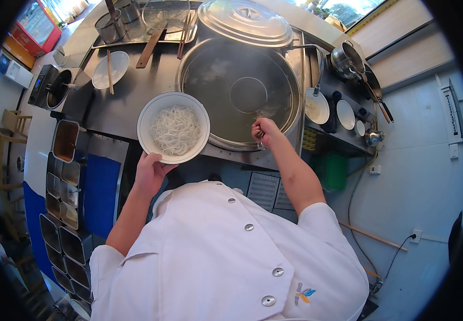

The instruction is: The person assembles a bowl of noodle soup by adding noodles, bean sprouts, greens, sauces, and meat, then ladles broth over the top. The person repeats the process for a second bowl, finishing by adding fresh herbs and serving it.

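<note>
My left hand grips the near rim of a white bowl, thumb on top. Pale noodles lie in the bowl, which is held beside the left edge of a large round steel pot. Over the pot's near right rim, my right hand is closed around the handle of a round ladle or strainer. Its ring-shaped head is in the cloudy, steaming liquid; what it holds cannot be told. A domed steel lid rests at the pot's far side.
Another white bowl with chopsticks stands on the steel counter at the left. A wooden handle sticks out from a metal tray. A faucet, bowls and pans are at the right. Steel containers line the left; a seated person is far left.
</note>
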### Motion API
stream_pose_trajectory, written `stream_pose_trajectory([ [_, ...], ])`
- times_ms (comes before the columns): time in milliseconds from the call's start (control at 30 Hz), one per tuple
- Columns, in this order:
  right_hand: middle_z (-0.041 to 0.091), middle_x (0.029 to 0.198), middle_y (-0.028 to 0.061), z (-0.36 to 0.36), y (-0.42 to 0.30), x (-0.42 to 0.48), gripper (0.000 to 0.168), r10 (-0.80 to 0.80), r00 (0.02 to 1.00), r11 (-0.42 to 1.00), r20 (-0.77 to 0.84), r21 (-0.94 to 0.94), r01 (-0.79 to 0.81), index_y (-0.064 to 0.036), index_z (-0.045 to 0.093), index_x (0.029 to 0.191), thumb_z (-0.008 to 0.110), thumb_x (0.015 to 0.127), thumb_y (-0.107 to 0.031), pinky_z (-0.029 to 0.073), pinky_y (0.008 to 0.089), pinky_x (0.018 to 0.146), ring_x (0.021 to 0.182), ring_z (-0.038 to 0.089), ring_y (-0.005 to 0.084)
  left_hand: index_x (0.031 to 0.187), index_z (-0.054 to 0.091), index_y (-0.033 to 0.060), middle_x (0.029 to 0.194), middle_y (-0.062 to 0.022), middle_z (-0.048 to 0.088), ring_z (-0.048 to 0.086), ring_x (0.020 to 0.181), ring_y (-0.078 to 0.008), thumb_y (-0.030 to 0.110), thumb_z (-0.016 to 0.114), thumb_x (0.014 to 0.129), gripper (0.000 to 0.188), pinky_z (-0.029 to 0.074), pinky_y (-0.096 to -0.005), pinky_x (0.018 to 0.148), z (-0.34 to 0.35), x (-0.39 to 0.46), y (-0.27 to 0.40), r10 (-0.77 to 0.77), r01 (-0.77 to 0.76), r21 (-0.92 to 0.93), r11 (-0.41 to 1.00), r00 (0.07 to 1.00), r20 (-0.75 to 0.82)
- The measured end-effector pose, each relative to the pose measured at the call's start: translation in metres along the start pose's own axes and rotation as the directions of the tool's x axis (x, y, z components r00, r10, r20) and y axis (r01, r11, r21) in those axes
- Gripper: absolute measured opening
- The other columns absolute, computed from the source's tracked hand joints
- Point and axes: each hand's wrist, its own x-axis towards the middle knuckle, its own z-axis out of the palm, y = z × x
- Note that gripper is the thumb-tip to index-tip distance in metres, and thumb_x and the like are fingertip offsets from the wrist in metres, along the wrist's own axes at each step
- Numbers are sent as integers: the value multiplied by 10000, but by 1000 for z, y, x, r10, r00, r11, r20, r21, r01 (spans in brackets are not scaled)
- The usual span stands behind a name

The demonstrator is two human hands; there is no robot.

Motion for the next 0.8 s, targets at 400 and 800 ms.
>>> stream_pose_trajectory([
  [400, 430, 703, 8, -22, -2, -103, 115, 45, 893, 877, 448, 409, -250, 12, 437, 1052, 446, 947, -31, 315, 200, 372, 486, 381, 68, 1375, 405, -13, 1293, -155, 569, 630, 1125, -249, 102, 486, 851, 543, 587, -364, 903, 2, 9, -3, 19, -20, 19, 1000, 999, 41],
  [800, 432, 705, 13, -10, 27, -159, 158, -423, 875, 882, 234, -113, 457, -58, 456, 1075, 449, 918, -40, 288, 227, 379, 478, 354, 70, 1321, 426, -1, 1243, -153, 591, 645, 1090, -254, 69, 477, 851, 477, 593, -383, 887, 35, 41, -9, -28, 23, 66, 998, 996, 89],
])
